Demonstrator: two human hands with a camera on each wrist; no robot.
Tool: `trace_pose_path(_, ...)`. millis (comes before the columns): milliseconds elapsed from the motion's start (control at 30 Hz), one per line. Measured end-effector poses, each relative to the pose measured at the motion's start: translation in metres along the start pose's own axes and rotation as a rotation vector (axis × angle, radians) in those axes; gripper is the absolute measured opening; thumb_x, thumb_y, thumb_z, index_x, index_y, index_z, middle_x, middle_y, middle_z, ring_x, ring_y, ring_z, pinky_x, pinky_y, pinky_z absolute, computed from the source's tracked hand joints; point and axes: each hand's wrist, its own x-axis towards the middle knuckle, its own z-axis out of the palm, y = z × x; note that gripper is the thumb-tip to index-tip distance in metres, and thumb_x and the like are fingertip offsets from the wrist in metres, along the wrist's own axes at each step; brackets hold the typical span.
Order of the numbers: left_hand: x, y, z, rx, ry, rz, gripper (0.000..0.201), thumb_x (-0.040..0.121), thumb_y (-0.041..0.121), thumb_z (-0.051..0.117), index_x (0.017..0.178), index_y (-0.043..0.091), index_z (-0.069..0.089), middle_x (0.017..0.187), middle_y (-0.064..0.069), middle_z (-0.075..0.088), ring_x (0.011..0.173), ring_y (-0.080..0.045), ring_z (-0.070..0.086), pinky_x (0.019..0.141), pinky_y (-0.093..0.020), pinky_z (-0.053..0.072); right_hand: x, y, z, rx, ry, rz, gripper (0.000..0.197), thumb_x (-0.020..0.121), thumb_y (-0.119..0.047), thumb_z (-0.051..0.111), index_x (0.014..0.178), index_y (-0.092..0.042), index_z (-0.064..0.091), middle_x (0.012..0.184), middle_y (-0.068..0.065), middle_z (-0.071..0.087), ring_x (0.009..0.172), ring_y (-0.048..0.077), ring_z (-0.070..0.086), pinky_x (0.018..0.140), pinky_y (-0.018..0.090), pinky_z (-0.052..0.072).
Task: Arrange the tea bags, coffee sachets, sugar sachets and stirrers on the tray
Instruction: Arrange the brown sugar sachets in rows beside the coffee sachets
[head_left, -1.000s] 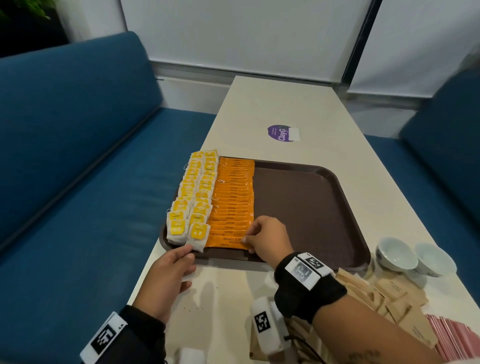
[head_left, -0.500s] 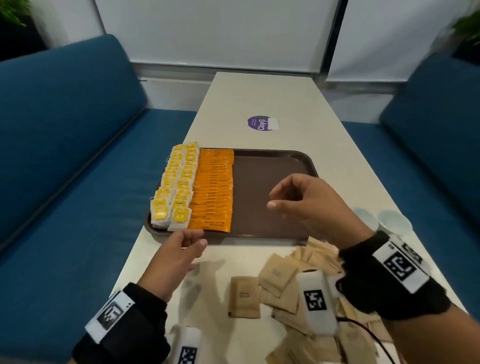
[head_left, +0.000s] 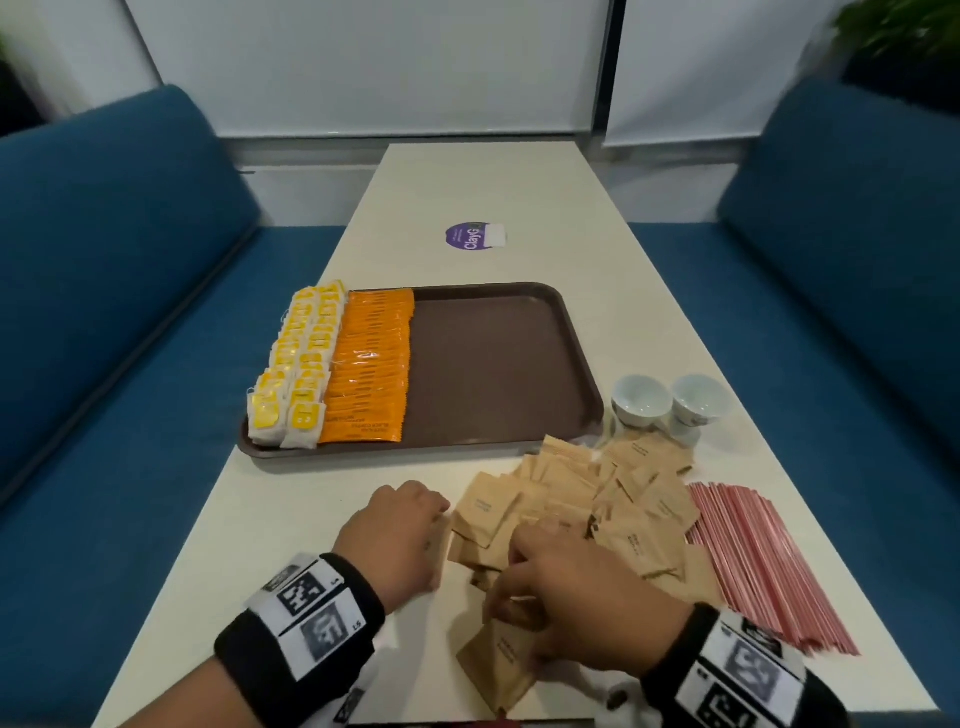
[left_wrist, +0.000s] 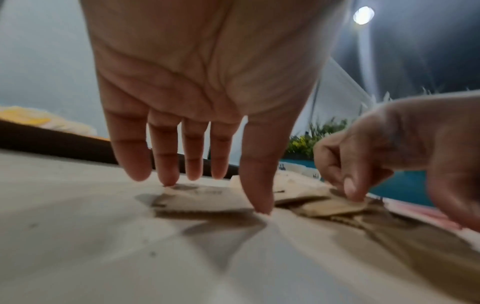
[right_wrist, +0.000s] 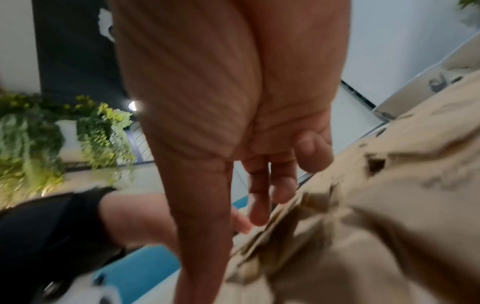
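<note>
The brown tray holds two columns of yellow tea bags at its left, and a row of orange coffee sachets beside them. Brown sugar sachets lie heaped on the table in front of the tray's right corner. Pink stirrers lie to the right of the heap. My left hand has straight fingers, and its thumb and fingertips touch one sachet at the heap's left edge. My right hand has curled fingers that pinch a sugar sachet in the near part of the heap.
Two white cups stand right of the tray, behind the heap. A purple sticker is on the far table. Blue sofas flank the narrow table. The tray's right half is bare.
Both hands have left the tray's near edge. The right hand rose over the tray, then came down on the sugar heap. The left hand moved right onto a sachet.
</note>
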Motion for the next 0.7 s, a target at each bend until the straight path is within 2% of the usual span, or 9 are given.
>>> trace_pose_path(67,0.005,0.001,-0.003,0.061,-0.004,0.001,0.064,0.078,0.030,0.067,0.136,0.029,0.038,0.133,0.008,0.040,0.121,-0.017,0.038,0.093,-0.028,0.042,0.002,-0.002,0.001,-0.044,0.018,-0.040,0.043,0.075,-0.029,0.074,0.116,-0.035,0.062,0.102,-0.004,0.038,0.089,0.010,0.026,0.061,0.028,0.026)
trace_pose_path(133,0.008,0.001,-0.004,0.108,0.000,0.000,0.063,0.078,0.032,0.066,0.134,0.029,0.038,0.131,0.007,0.041,0.120,-0.017,0.039,0.090,-0.028,0.042,0.004,-0.003,-0.001,-0.066,0.042,-0.073,0.039,0.077,-0.025,0.072,0.115,-0.030,0.064,0.102,-0.001,0.040,0.087,0.013,0.025,0.056,0.021,0.022)
trace_pose_path(167,0.009,0.001,-0.004,0.132,0.003,-0.001,0.062,0.078,0.033,0.066,0.134,0.029,0.038,0.130,0.007,0.042,0.120,-0.017,0.039,0.090,-0.027,0.041,0.005,-0.004,-0.001,-0.078,0.051,-0.077,0.037,0.078,-0.023,0.070,0.114,-0.027,0.064,0.104,0.002,0.042,0.088,0.014,0.027,0.056,0.022,0.022)
trace_pose_path(200,0.010,0.001,-0.005,0.157,0.005,0.001,0.061,0.078,0.033,0.065,0.133,0.028,0.038,0.129,0.007,0.042,0.120,-0.017,0.039,0.089,-0.027,0.041,0.006,-0.006,-0.002,-0.095,0.056,-0.071,0.034,0.079,-0.020,0.069,0.113,-0.023,0.064,0.106,0.004,0.043,0.089,0.017,0.030,0.056,0.028,0.024)
trace_pose_path(300,0.011,-0.001,-0.006,0.199,0.014,0.010,0.056,0.077,0.039,0.065,0.125,0.028,0.041,0.124,0.007,0.045,0.117,-0.017,0.038,0.086,-0.025,0.038,0.009,-0.010,0.001,-0.145,0.072,-0.041,0.025,0.084,-0.016,0.063,0.109,-0.017,0.063,0.108,0.007,0.043,0.096,0.023,0.037,0.066,0.032,0.023)
trace_pose_path(400,0.010,-0.004,-0.007,0.234,0.029,0.023,0.046,0.074,0.043,0.064,0.114,0.028,0.047,0.117,0.007,0.047,0.111,-0.016,0.039,0.080,-0.025,0.034,0.012,-0.014,0.002,-0.151,0.081,-0.001,0.020,0.087,-0.014,0.056,0.107,-0.011,0.059,0.108,0.009,0.046,0.098,0.027,0.041,0.068,0.033,0.024)
trace_pose_path(500,0.012,-0.011,-0.006,0.252,0.003,0.056,0.046,0.074,0.047,0.062,0.113,0.027,0.048,0.117,0.006,0.044,0.111,-0.017,0.039,0.079,-0.026,0.033,0.014,-0.017,-0.002,-0.091,0.064,0.058,0.020,0.087,-0.014,0.055,0.107,-0.011,0.060,0.110,0.008,0.046,0.101,0.026,0.042,0.070,0.032,0.028)
trace_pose_path(600,0.017,-0.017,-0.007,0.147,-0.046,0.096,0.037,0.076,0.044,0.063,0.106,0.026,0.050,0.112,0.005,0.047,0.107,-0.016,0.045,0.075,-0.026,0.035,0.016,-0.019,-0.006,0.020,0.066,0.120,0.020,0.082,-0.017,0.063,0.102,-0.014,0.062,0.110,0.004,0.048,0.102,0.021,0.042,0.071,0.029,0.030)
trace_pose_path(700,0.023,-0.021,-0.013,-0.119,-0.081,0.123,0.022,0.077,0.036,0.067,0.082,0.028,0.047,0.090,0.009,0.056,0.088,-0.013,0.055,0.062,-0.024,0.037,0.012,-0.018,-0.011,0.245,0.137,0.270,0.013,0.078,-0.020,0.069,0.084,-0.026,0.059,0.098,-0.005,0.055,0.092,0.012,0.048,0.067,0.025,0.036)
